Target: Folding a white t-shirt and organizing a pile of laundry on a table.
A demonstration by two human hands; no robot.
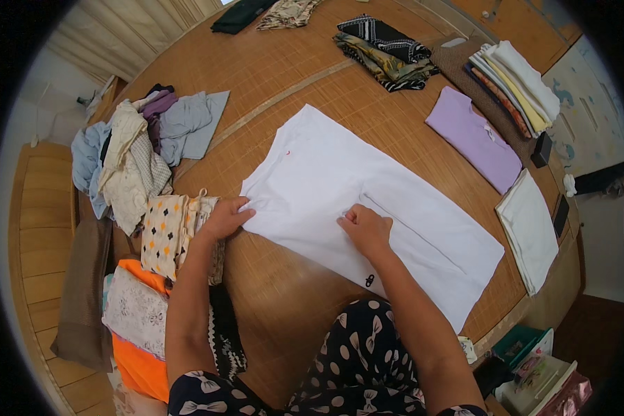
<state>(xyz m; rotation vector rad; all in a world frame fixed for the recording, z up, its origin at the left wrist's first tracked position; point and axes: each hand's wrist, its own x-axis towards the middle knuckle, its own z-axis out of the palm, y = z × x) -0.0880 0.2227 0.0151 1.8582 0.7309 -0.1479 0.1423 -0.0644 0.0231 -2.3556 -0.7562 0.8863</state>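
Note:
A white garment point(322, 166), apparently a folded top, lies spread at a slant on the woven bamboo mat point(286, 281) before me. It has a small red mark near its upper left end and a small black print at its lower edge. My left hand point(226, 217) pinches the garment's left corner between thumb and fingers. Near the middle, my right hand point(368, 231) has its fingers curled on a pinch of the white cloth. A long straight fold edge runs from beside that hand towards the lower right.
Left of me are a patterned folded cloth point(164, 234), a heap of loose clothes point(130, 151) and an orange cloth point(140, 372). A folded lilac top point(470, 138), a white folded cloth point(530, 234) and a clothes stack point(515, 86) lie right. Dark patterned cloths point(385, 52) lie beyond.

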